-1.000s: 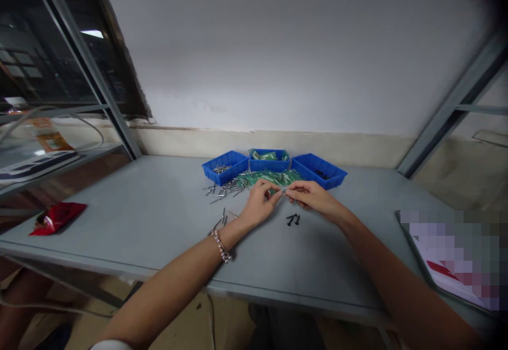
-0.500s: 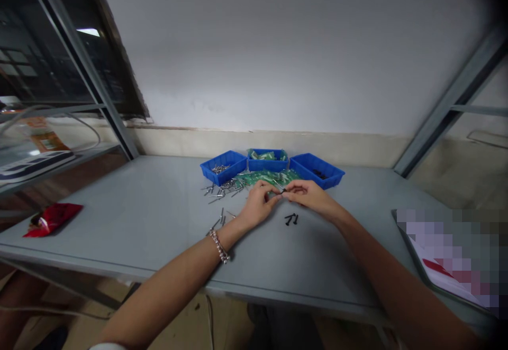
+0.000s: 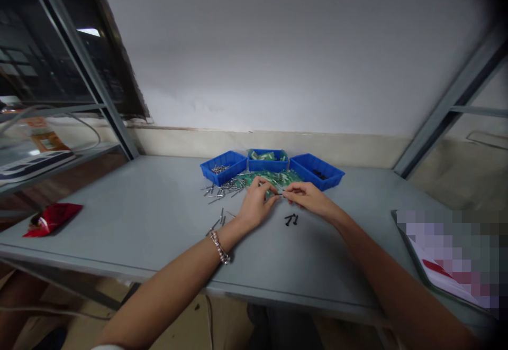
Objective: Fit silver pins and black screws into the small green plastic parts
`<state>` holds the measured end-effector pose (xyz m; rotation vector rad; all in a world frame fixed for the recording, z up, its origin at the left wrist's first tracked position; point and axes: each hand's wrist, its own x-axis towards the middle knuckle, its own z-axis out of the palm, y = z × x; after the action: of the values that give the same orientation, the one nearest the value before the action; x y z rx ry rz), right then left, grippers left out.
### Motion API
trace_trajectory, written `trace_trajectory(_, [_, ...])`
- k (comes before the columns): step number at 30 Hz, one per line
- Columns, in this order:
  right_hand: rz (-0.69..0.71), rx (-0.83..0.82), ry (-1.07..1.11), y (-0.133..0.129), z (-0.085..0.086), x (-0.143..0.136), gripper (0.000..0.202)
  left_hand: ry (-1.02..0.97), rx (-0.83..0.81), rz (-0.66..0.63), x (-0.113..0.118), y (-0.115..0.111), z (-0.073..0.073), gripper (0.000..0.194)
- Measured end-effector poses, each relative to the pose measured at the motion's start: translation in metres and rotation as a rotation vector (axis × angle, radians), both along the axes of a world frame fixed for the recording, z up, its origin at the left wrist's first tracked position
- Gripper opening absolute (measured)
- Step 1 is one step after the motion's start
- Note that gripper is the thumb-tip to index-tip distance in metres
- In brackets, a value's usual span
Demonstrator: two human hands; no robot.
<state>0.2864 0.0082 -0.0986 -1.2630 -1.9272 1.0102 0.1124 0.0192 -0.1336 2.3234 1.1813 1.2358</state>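
My left hand (image 3: 257,202) and my right hand (image 3: 305,196) meet fingertip to fingertip above the middle of the table. A small dark screw-like piece (image 3: 280,194) lies between them, pinched by my left fingers. My right fingers are pinched at its other end; what they grip is too small to tell. Just below my right hand lie several black screws (image 3: 291,219). Silver metal pins (image 3: 228,187) are scattered left of my left hand, with a few more near its wrist. Green-and-clear plastic packets (image 3: 270,177) lie behind both hands.
Three blue bins stand at the back: left with silver pins (image 3: 224,178), middle with green packets (image 3: 268,165), right with dark pieces (image 3: 317,183). A red wrapper (image 3: 55,219) is at the table's left; a flat panel with paper (image 3: 444,265) lies at the right.
My fingertips have drawn slightly apart, and more of the dark piece shows between them. The bins and the loose parts have not moved.
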Motion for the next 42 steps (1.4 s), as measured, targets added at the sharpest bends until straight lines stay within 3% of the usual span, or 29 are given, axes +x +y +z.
trace_trajectory(4, [-0.081, 0.081, -0.024, 0.004, -0.002, 0.003, 0.017, 0.006, -0.023, 0.036, 0.0, -0.001, 0.0, 0.016])
trace_trajectory(12, [-0.344, 0.498, -0.295, 0.013, -0.01, 0.016, 0.014, 0.036, 0.008, -0.035, 0.001, -0.002, -0.002, 0.016])
trace_trajectory(19, [-0.516, 0.633, -0.364, 0.021, -0.015, 0.032, 0.018, 0.063, 0.01, -0.049, 0.001, -0.005, -0.001, 0.015])
trace_trajectory(25, [-0.733, 0.677, -0.354, 0.024, -0.017, 0.046, 0.021, 0.08, 0.0, -0.055, 0.001, -0.006, 0.0, 0.017])
trace_trajectory(30, [-0.863, 0.599, -0.384, 0.026, -0.022, 0.053, 0.022, 0.082, 0.0, -0.058, 0.002, -0.005, -0.002, 0.018])
trace_trajectory(38, [-0.947, 0.529, -0.394, 0.031, -0.026, 0.055, 0.028, 0.105, 0.006, -0.059, 0.001, -0.005, -0.003, 0.018])
trace_trajectory(42, [-0.838, 0.616, -0.363, 0.029, -0.02, 0.05, 0.029, 0.113, 0.005, -0.059, 0.001, -0.006, -0.002, 0.018])
